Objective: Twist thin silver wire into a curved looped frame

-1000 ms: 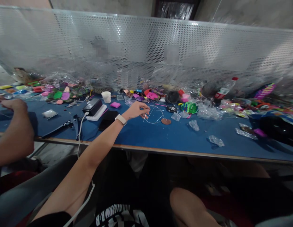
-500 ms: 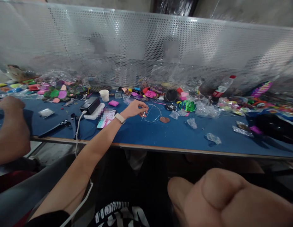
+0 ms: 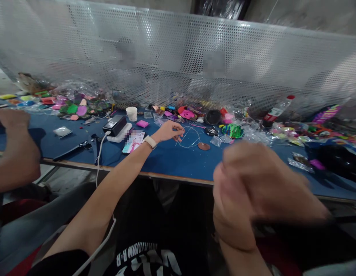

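My left hand, with a pale watch band on its wrist, reaches over the blue table. Its thumb and fingertips are pinched on a thin clear string, which curves in a loop to the right. At the far side of that loop lies a flat brown oval piece. Close to the camera at the lower right, my right hand looms large above the table's front edge. Motion smears it, so its fingers and anything in them do not show clearly.
A phone, a black charger with a white cable, and scissors lie left. Colourful pieces and plastic wrap line the perforated metal screen. A paper cup and bottle stand there. A co-worker's arm rests far left.
My right hand has risen from the bottom right corner and moved left, now blurred. My left hand keeps its pinch on the string. The view has shifted slightly.
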`<state>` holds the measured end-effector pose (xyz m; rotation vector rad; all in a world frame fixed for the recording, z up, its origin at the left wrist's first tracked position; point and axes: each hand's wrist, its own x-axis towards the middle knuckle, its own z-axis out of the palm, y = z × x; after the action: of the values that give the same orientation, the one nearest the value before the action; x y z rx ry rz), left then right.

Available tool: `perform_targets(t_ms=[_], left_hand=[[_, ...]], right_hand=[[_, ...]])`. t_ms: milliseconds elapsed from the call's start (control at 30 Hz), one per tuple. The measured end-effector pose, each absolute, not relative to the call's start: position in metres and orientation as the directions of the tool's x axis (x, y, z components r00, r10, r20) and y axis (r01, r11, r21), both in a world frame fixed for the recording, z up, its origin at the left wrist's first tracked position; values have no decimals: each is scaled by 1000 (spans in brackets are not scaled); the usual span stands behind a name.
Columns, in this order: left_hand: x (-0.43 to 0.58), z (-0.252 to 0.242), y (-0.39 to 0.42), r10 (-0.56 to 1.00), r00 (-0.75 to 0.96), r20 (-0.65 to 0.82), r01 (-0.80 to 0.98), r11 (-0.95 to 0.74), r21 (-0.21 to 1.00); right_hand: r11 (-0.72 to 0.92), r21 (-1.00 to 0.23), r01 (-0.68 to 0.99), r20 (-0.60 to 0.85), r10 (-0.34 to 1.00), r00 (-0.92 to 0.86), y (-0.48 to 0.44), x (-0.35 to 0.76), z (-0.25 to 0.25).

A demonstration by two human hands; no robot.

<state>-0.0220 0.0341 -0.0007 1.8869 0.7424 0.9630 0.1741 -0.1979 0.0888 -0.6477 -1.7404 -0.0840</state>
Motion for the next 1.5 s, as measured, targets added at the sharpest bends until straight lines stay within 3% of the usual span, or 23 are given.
perform_targets(t_ms=[33, 67, 167, 300, 467, 733, 933, 1100, 1500], left_hand=[[-22, -1, 34, 784, 524, 332, 117, -453, 884], [-22, 0, 34, 782, 526, 335, 117, -456, 882], [-21, 1, 34, 781, 529, 333, 102, -448, 888], [-21, 2, 34, 777, 537, 330, 86, -439, 894], [-22, 3, 33, 756, 585, 294, 124, -441, 889], [-22, 8, 28, 780, 571, 257, 175, -422, 890], [-23, 11, 25, 779, 568, 267, 178, -433, 884], [-23, 13, 24, 774, 579, 258, 175, -427, 887], [-19, 13, 19, 753, 596, 281, 200, -478, 855]], right_hand=[[882, -210, 422, 970, 242, -24, -170, 167, 95], [888, -200, 414, 975, 221, -4, -139, 162, 99], [835, -294, 466, 905, 400, -146, -49, 165, 93], [767, -487, 418, 663, 636, -395, 18, 187, 48], [679, -662, 318, 582, 733, -352, 33, 198, 8], [576, -783, 236, 503, 808, -306, 34, 197, 8], [571, -799, 186, 481, 794, -371, 23, 203, 14], [650, -705, 285, 494, 737, -461, 24, 213, 20], [656, -672, 344, 508, 746, -430, 26, 219, 23]])
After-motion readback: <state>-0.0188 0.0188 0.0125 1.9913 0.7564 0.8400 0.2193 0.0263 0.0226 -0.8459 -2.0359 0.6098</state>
